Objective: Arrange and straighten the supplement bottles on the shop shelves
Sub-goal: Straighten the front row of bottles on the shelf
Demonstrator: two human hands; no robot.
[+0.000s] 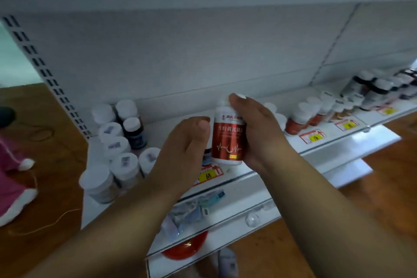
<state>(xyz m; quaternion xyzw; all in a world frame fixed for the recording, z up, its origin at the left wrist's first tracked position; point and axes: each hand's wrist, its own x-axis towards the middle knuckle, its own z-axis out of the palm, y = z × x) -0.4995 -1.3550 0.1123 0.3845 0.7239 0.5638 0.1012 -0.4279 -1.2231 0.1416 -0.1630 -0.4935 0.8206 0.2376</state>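
While the right hand (252, 128) curls round a red-labelled bottle (229, 140), holding it upright just above the shelf (293, 142) front, the left hand (182, 153) is beside it with fingers straight, thumb near the label. White-capped bottles (117, 146) crowd the shelf's left end, and more bottles (311, 113) line its right, behind yellow price tags (313, 136).

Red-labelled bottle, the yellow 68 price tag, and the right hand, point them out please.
red-labelled bottle (228, 140), head view, middle of its red label.
yellow 68 price tag (208, 175), head view, on the number.
right hand (255, 128), head view, back of hand.
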